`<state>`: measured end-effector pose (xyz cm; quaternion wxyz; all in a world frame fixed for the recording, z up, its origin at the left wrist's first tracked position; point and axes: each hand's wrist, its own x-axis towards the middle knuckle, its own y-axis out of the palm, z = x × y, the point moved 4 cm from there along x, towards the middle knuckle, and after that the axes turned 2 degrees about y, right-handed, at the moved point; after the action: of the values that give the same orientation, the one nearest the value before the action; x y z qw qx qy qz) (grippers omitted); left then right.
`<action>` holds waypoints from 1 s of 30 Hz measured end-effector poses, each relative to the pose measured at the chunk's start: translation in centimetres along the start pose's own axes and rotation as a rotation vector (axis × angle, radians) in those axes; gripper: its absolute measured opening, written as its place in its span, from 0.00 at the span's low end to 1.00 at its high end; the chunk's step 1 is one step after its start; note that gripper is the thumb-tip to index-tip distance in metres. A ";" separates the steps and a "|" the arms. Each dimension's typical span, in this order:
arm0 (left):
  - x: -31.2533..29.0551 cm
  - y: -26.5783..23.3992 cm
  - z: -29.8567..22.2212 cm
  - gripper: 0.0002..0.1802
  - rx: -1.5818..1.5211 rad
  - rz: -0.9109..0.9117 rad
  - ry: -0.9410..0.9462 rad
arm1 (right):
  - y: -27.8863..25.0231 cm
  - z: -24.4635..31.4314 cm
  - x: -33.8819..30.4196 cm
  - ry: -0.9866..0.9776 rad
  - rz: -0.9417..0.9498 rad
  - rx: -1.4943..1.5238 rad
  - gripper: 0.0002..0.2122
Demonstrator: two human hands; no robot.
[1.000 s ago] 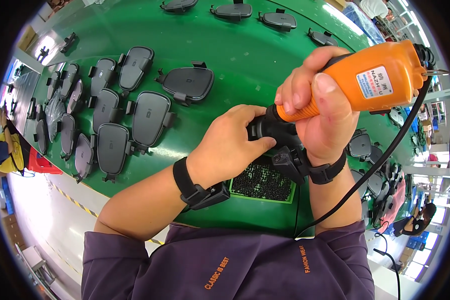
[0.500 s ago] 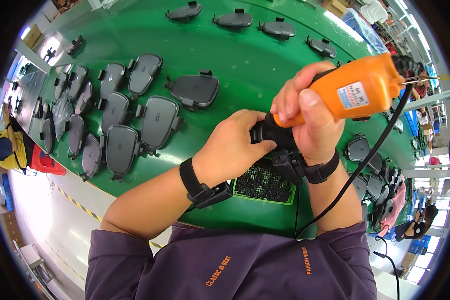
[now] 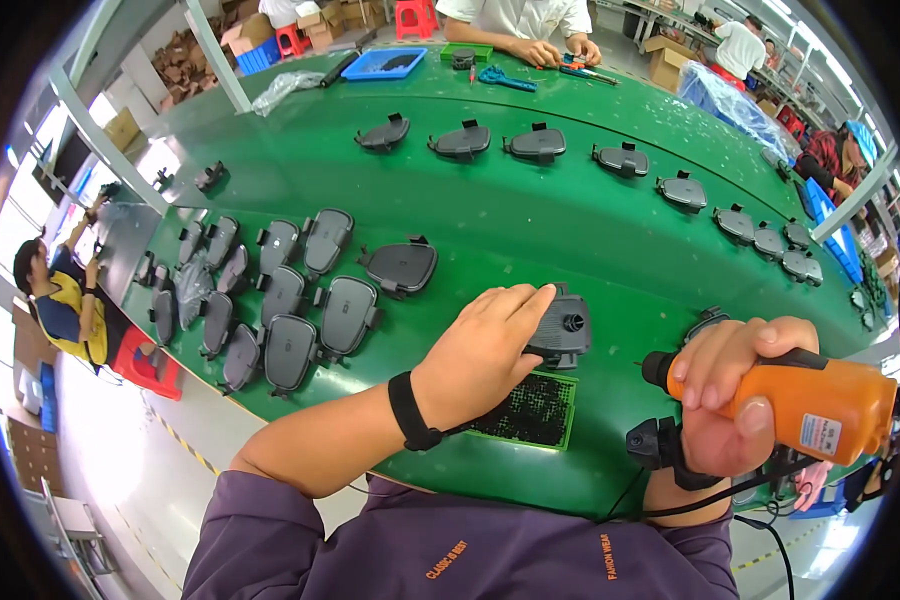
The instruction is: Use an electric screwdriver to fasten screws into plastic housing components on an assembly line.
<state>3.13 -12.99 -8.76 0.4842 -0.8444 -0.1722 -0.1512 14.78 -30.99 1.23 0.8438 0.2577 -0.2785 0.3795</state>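
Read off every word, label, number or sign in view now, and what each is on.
I won't copy wording; here is where it stands:
Slanted orange lettering, legible: left front of the dark purple fabric shirt.
Upright-running orange lettering, legible: right front, same shirt.
White rectangular label: on the orange plastic power screwdriver in the right hand; mostly blurred.
Small pale marks: on several flat, black plastic holders; too small to read.

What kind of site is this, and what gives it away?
Likely a factory assembly floor: many matching dark holders on a long green bench, an orange power tool in the right hand, and a tray of small black parts.
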 end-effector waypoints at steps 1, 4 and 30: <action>0.3 -0.6 -0.3 0.43 0.019 0.010 0.002 | 0.0 0.2 0.0 0.006 0.014 -0.023 0.23; 2.2 -4.2 0.5 0.39 -0.048 -0.054 -0.036 | -0.7 1.2 -0.1 0.017 -0.030 -0.007 0.23; 11.4 -14.4 40.4 0.33 0.823 0.032 -0.555 | -2.3 -2.6 0.9 0.061 -0.070 -0.200 0.22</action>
<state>10.58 30.57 -12.54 0.7155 -0.5942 -0.3269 0.1675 17.83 -30.19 -0.58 0.8861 0.1700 -0.2801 0.3279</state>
